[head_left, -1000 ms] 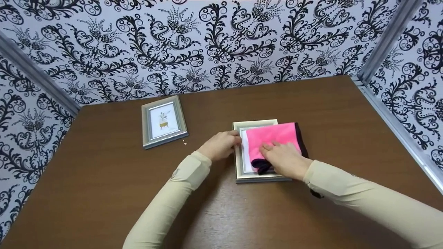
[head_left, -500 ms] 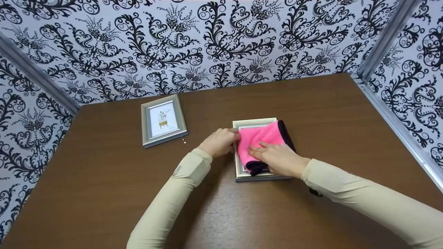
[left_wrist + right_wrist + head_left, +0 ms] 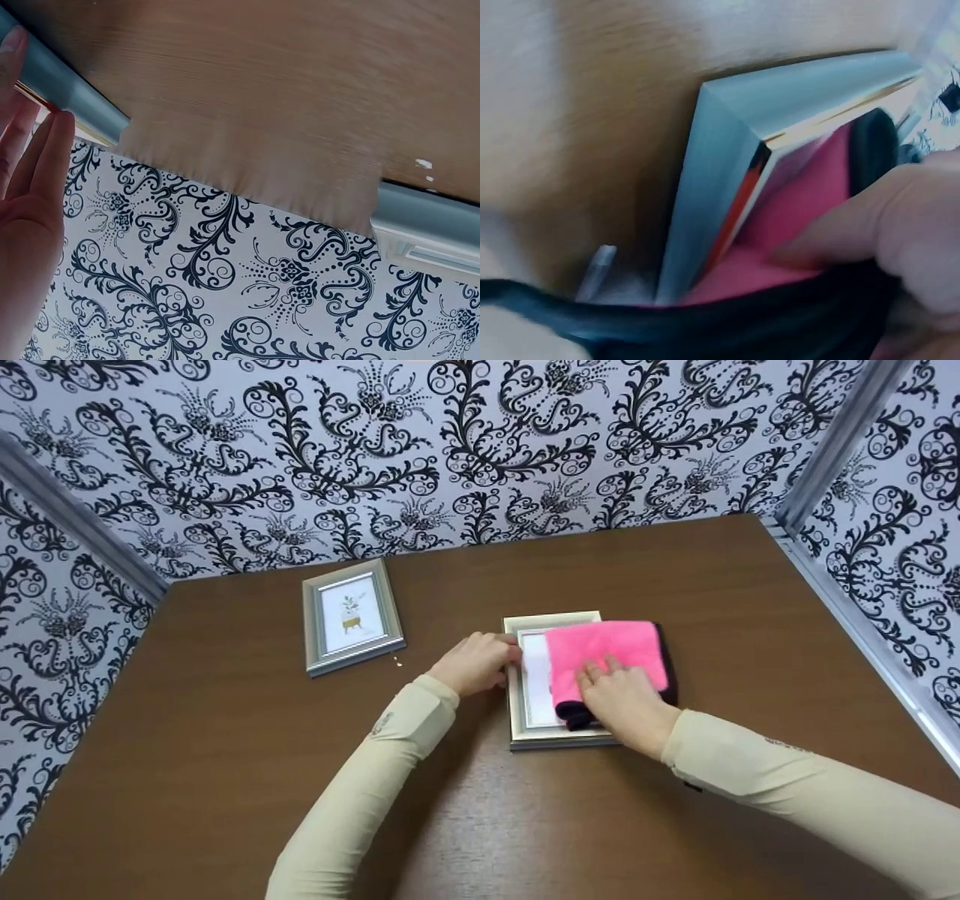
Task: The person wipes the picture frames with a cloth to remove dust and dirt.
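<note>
In the head view, a silver-gold picture frame [image 3: 551, 737] lies flat on the brown table, partly covered by a folded pink cloth [image 3: 600, 641] with black edging. My left hand [image 3: 474, 664] holds the frame by its left side; the left wrist view shows the thumb and fingers [image 3: 52, 154] on either side of the rail. With fingers laid out, my right hand [image 3: 622, 701] presses the cloth onto the frame. The right wrist view shows cloth [image 3: 802, 199] under the thumb and draping past the frame's corner [image 3: 735, 112]. Much of the picture is hidden.
A second picture frame [image 3: 319, 664], holding a plant print, lies at the back left of the table [image 3: 247, 750]. Small pale crumbs [image 3: 397, 661] lie near its corner. Patterned walls [image 3: 480, 450] enclose the back and sides, with a metal rail [image 3: 862, 637] along the right.
My right hand slid the cloth left across the frame, then back right past its right side, uncovering the left part of the picture. My left hand kept its hold.
</note>
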Motion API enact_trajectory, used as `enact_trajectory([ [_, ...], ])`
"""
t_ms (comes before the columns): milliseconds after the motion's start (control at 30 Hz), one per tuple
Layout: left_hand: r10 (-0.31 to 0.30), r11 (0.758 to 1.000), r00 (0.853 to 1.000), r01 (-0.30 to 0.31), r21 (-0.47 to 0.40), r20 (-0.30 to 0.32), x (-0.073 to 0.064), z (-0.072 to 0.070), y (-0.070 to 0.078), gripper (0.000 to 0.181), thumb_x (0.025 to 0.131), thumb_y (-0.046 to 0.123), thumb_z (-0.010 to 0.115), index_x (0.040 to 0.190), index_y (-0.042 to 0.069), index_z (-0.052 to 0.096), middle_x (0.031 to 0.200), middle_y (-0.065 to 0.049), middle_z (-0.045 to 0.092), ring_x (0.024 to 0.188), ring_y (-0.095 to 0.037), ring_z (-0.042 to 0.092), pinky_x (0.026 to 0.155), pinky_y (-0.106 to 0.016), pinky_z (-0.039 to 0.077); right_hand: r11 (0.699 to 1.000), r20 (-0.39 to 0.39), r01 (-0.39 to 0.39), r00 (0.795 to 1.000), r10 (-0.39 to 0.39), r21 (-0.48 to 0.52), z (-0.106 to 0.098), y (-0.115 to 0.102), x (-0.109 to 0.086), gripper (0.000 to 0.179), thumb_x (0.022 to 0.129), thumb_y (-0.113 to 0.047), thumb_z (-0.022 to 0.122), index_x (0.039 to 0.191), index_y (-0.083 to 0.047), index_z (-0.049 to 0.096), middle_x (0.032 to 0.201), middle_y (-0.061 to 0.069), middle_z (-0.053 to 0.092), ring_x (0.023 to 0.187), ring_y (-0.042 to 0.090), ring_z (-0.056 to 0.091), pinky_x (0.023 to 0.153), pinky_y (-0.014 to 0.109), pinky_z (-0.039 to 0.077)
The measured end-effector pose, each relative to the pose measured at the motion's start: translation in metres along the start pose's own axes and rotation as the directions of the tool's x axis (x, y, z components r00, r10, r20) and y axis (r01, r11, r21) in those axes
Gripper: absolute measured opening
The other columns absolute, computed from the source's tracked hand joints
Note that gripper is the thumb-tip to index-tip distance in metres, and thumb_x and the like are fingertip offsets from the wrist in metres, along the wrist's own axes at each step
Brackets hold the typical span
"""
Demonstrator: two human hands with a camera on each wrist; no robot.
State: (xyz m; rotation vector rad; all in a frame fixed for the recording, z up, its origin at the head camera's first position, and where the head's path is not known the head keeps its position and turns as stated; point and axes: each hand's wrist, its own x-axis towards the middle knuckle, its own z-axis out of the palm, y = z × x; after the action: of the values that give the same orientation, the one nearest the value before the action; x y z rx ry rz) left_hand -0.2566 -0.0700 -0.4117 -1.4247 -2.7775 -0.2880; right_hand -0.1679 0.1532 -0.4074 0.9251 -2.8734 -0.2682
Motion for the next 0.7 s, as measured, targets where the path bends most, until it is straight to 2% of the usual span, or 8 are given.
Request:
enact_trajectory([
  [100,-0.002,1.0,1.0,0.002,0.017,-0.004,0.0,0.001,0.0,0.018,0.075,-0.004,0.072,0.089,0.008,0.071,0.091,-0.006,0.063,0.076,-0.028,0.064,0.068,-0.04,0.054,0.996,-0.01,-0.058,0.998,0.058,-0.067,-0.001,-0.009,-0.003,0.03,0.084,-0.001,0.067,0.113,0.009,0.065,0.109,0.024,0.064,0.09,0.043,0.061,0.047,0.045,0.052],
  [167,0.0,1.0,1.0,0.0,0.018,-0.011,0.0,0.002,-0.001,0.018,0.075,-0.004,0.072,0.088,0.008,0.07,0.089,-0.006,0.063,0.075,-0.028,0.064,0.067,-0.04,0.054,0.996,-0.016,-0.069,0.998,0.068,-0.063,-0.003,-0.015,-0.003,0.029,0.082,-0.001,0.068,0.108,0.011,0.065,0.101,0.026,0.064,0.081,0.042,0.061,0.045,0.044,0.051],
  [267,0.006,1.0,1.0,-0.005,0.019,-0.025,0.0,0.003,-0.002,0.018,0.075,-0.004,0.072,0.088,0.008,0.07,0.089,-0.005,0.062,0.075,-0.028,0.064,0.067,-0.04,0.054,0.999,-0.03,-0.044,0.999,0.044,0.001,-0.007,-0.021,0.0,0.025,0.076,0.002,0.069,0.099,0.011,0.066,0.087,0.022,0.063,0.066,0.035,0.057,0.042,0.042,0.048],
  [333,0.009,1.0,0.999,-0.008,0.019,-0.031,0.001,0.003,-0.003,0.019,0.074,-0.003,0.073,0.089,0.008,0.07,0.09,-0.005,0.063,0.077,-0.029,0.065,0.068,-0.04,0.054,0.996,-0.02,-0.01,1.0,0.011,0.09,-0.01,-0.024,0.002,0.03,0.071,0.003,0.07,0.1,0.01,0.065,0.086,0.019,0.062,0.061,0.031,0.053,0.041,0.04,0.045],
  [433,0.008,1.0,1.0,-0.007,0.021,-0.029,0.001,0.004,-0.005,0.023,0.073,-0.002,0.076,0.091,0.01,0.07,0.092,-0.004,0.063,0.079,-0.027,0.065,0.07,-0.04,0.054,0.973,-0.034,0.071,0.997,-0.065,0.218,-0.011,-0.026,0.004,0.039,0.07,0.006,0.068,0.108,0.008,0.064,0.098,0.018,0.065,0.067,0.032,0.058,0.042,0.04,0.045],
  [500,0.003,1.0,1.0,-0.002,0.022,-0.023,0.001,0.004,-0.005,0.024,0.072,-0.002,0.077,0.092,0.01,0.07,0.092,-0.004,0.064,0.08,-0.026,0.065,0.072,-0.039,0.054,0.956,-0.056,0.13,0.991,-0.119,0.265,-0.009,-0.025,0.005,0.045,0.072,0.008,0.066,0.116,0.007,0.062,0.109,0.018,0.065,0.076,0.033,0.062,0.047,0.042,0.048],
  [567,-0.003,1.0,1.0,0.004,0.019,-0.013,0.002,0.003,-0.005,0.025,0.072,-0.001,0.078,0.092,0.011,0.07,0.092,-0.004,0.064,0.081,-0.025,0.065,0.073,-0.038,0.054,0.944,-0.077,0.178,0.984,-0.163,0.278,-0.007,-0.024,0.004,0.047,0.075,0.009,0.065,0.122,0.005,0.061,0.117,0.017,0.064,0.09,0.034,0.064,0.055,0.044,0.053],
  [700,0.013,1.0,1.0,-0.013,-0.007,-0.001,0.003,0.001,-0.006,0.023,0.072,-0.002,0.078,0.091,0.009,0.07,0.091,-0.005,0.064,0.081,-0.025,0.064,0.073,-0.037,0.053,0.94,-0.039,0.203,0.979,-0.2,0.274,-0.004,-0.018,0.0,0.053,0.078,0.006,0.068,0.13,0.002,0.058,0.129,0.017,0.059,0.11,0.037,0.059,0.062,0.046,0.055],
])
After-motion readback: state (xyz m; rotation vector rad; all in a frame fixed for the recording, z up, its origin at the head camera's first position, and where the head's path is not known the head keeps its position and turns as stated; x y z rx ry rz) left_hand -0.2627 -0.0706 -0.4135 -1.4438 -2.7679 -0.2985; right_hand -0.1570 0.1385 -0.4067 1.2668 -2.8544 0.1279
